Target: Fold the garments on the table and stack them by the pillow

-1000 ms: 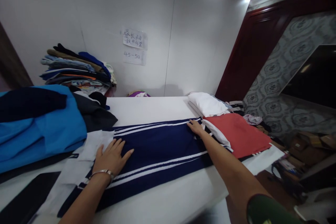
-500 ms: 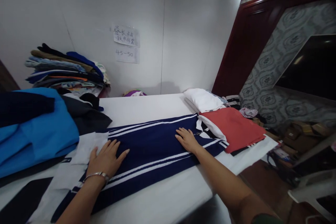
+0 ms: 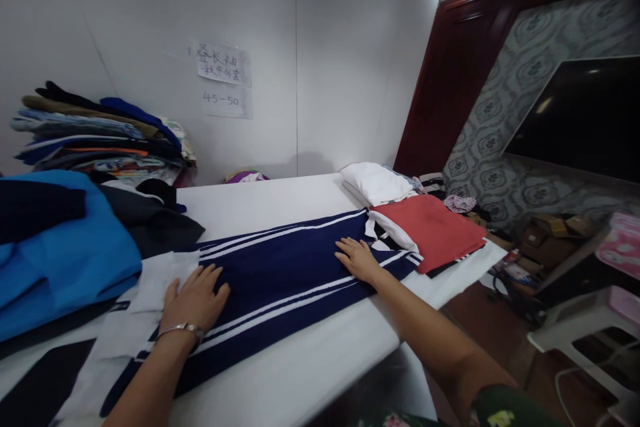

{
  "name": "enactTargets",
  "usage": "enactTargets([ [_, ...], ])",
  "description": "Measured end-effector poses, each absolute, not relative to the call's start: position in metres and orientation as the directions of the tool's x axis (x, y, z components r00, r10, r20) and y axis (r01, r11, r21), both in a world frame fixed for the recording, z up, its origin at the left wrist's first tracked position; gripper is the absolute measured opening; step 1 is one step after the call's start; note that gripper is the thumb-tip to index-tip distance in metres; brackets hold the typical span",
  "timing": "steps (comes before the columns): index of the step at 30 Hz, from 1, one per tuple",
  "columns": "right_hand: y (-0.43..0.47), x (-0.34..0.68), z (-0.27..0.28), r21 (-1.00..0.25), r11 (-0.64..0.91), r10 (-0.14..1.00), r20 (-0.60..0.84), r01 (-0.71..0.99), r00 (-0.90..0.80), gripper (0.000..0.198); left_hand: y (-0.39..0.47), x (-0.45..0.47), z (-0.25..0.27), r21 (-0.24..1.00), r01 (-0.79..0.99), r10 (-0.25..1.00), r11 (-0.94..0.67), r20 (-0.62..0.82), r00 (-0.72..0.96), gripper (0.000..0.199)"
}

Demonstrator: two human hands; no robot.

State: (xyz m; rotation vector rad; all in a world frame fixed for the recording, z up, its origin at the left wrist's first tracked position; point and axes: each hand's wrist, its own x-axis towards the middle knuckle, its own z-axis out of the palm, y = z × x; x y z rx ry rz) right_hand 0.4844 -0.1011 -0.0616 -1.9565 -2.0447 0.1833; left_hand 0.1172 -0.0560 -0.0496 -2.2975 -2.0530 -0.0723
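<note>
A navy jacket with white stripes (image 3: 280, 260) lies flat across the white table (image 3: 300, 373), its sleeves running lengthwise along both sides. My left hand (image 3: 193, 300), a bracelet on its wrist, rests palm down over the jacket's left end, where the navy cloth meets a white part. The fingers are extended and hold nothing. Toward the collar end, my right hand (image 3: 357, 259) lies flat on the navy fabric, fingers stretched out. A white collar edge (image 3: 383, 243) shows just beyond it, close to a folded red garment (image 3: 430, 227).
Bright blue clothing (image 3: 100, 247) and dark garments (image 3: 155, 217) are heaped at the left. Behind them rises a stack of folded clothes (image 3: 100, 133). Folded white clothing (image 3: 377, 183) sits at the back right. A white plastic stool (image 3: 575, 320) and cardboard boxes (image 3: 535, 240) stand beyond the table's right side.
The view has turned slightly to the right, so everything appears shifted left. Both hands stay flat on the jacket, with little visible movement over it.
</note>
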Motion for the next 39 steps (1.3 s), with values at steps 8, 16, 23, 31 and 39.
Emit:
enactTargets([
  [8, -0.144, 0.536, -0.070, -0.177, -0.079, 0.979, 0.172, 0.981, 0.110, 0.047, -0.061, 0.121, -0.041, -0.036, 0.993, 0.992, -0.113, 0.049, 0.115, 0.053],
  [16, -0.177, 0.541, -0.076, -0.170, -0.084, 0.955, 0.266, 0.982, 0.127, 0.049, -0.057, 0.120, -0.042, -0.029, 0.991, 0.989, -0.128, 0.067, 0.130, 0.050],
  [23, -0.195, 0.543, -0.078, -0.152, -0.122, 0.964, 0.218, 0.981, 0.154, 0.049, -0.052, 0.119, -0.045, -0.104, 0.987, 0.989, -0.123, 0.065, 0.130, 0.052],
  [31, -0.213, 0.544, -0.079, -0.149, -0.320, 0.900, 0.259, 0.936, 0.349, 0.050, -0.057, 0.121, -0.038, -0.045, 0.990, 0.989, -0.137, 0.046, 0.139, 0.052],
  [39, -0.214, 0.552, -0.087, -0.178, -0.298, 0.915, 0.225, 0.938, 0.334, 0.053, -0.063, 0.122, -0.035, 0.100, 0.980, 0.983, -0.174, 0.075, 0.167, 0.056],
])
